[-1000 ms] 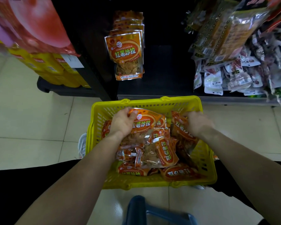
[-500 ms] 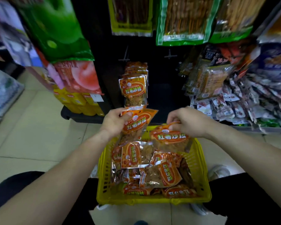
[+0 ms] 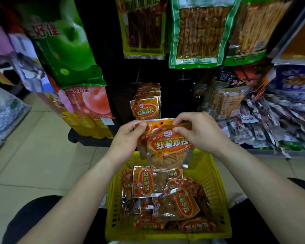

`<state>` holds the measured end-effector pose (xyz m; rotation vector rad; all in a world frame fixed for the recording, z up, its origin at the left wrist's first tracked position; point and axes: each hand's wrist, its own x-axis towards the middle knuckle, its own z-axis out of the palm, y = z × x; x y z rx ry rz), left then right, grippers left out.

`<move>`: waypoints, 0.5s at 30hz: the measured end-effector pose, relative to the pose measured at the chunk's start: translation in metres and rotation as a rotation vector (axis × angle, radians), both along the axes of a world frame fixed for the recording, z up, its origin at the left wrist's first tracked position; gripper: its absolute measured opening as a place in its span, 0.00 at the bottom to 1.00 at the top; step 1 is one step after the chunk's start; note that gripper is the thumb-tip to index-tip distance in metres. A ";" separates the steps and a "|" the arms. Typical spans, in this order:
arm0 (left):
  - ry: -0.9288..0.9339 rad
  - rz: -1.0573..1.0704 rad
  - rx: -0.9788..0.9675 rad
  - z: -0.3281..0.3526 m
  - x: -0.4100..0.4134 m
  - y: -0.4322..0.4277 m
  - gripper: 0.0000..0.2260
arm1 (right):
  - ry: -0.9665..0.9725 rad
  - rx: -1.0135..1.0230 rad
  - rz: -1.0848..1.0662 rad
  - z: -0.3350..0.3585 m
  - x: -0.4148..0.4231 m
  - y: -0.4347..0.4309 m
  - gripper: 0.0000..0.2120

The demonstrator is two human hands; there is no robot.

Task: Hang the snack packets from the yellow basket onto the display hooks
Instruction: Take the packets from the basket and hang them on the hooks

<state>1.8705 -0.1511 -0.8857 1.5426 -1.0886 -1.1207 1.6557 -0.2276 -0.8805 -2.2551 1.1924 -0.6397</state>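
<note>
Centre frame, above yellow basket [image 3: 217,182]: left grip [image 3: 127,140] pinches rear snack packet [image 3: 155,124], right grip [image 3: 199,132] pinches front packet [image 3: 169,145] at its top edge. Loose packets [image 3: 180,203] lie in basket; hanging stack [image 3: 145,110] just above the hands

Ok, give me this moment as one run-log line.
left hand: pinches rear packet | right hand: pinches front packet | both: overlapped above yellow basket | loose packets: in basket | hung packets: matching row behind
</note>
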 end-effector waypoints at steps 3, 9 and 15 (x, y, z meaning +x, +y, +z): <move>0.063 -0.014 -0.052 0.001 -0.007 -0.006 0.14 | -0.040 0.054 -0.083 -0.005 0.001 -0.012 0.05; -0.209 0.079 -0.119 -0.018 -0.008 -0.026 0.13 | -0.080 0.104 -0.123 -0.008 0.006 -0.028 0.13; -0.089 0.120 -0.111 -0.021 -0.005 -0.036 0.05 | -0.193 0.204 -0.065 -0.011 0.004 -0.043 0.18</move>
